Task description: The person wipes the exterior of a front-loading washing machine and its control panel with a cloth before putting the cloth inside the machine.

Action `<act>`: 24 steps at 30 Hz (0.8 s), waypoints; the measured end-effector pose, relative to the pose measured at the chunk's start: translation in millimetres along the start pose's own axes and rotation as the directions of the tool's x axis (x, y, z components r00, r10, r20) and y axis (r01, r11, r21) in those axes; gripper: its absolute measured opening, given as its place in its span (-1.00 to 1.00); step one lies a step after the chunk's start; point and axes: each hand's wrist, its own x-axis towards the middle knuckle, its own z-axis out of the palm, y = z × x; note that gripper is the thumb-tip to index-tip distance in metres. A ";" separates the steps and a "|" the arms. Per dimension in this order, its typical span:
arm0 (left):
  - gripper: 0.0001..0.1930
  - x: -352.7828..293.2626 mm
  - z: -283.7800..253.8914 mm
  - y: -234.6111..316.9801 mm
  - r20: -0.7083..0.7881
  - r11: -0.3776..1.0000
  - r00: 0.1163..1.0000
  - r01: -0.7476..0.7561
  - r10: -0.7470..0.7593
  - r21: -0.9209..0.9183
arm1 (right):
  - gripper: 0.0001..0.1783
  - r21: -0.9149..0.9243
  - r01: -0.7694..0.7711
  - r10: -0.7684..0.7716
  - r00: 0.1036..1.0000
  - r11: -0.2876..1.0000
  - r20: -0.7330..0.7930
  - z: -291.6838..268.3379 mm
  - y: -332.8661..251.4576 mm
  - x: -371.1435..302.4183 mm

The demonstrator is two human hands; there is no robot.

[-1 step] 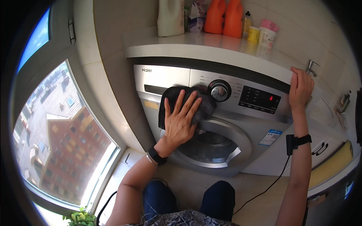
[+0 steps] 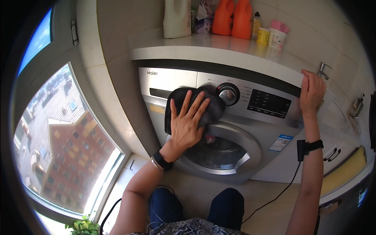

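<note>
My left hand (image 2: 187,125) lies flat with fingers spread on a dark grey cloth (image 2: 213,111), pressing it against the front of a silver washing machine (image 2: 164,77). The cloth covers part of the detergent drawer's handle recess and reaches the round dial (image 2: 228,94). Below it is the round door (image 2: 252,147), whose upper left rim the hand and cloth partly hide. On the right, my right hand (image 2: 312,94) has its fingers bent over the front edge of the pale countertop (image 2: 235,53) above the machine.
Bottles and tubs stand on the countertop, among them two orange bottles (image 2: 241,19) and a white jug (image 2: 177,19). A window (image 2: 70,137) is at left, with a plant (image 2: 84,226) below it. A tap (image 2: 323,70) and white cabinet (image 2: 297,164) are at right.
My left hand and the cloth have shifted very slightly. The red digit on the panel display no longer shows, and a pinkish patch now appears behind the door glass. My right hand stays put.
</note>
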 end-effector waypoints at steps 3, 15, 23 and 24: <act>-0.19 36.3 -21.8 -1.6 -0.052 0.999 0.998 -0.040 0.038 -0.031 | -0.80 0.011 0.002 -0.002 1.000 1.000 0.003 1.8 -1.9 -0.8; -0.15 5.0 -12.5 -8.1 0.087 0.998 0.994 -0.070 0.070 0.001 | -0.82 0.027 0.001 0.000 1.000 1.000 -0.013 -2.0 0.5 1.1; -0.16 33.8 -31.8 -4.0 0.045 0.992 0.991 -0.125 0.123 0.024 | -0.81 0.031 0.008 -0.007 0.999 1.000 -0.032 -2.3 1.7 0.1; -0.15 21.7 -27.5 -5.5 0.091 0.992 0.988 -0.125 0.122 0.032 | -0.82 0.019 0.012 -0.012 1.000 1.000 -0.026 -3.7 2.0 0.7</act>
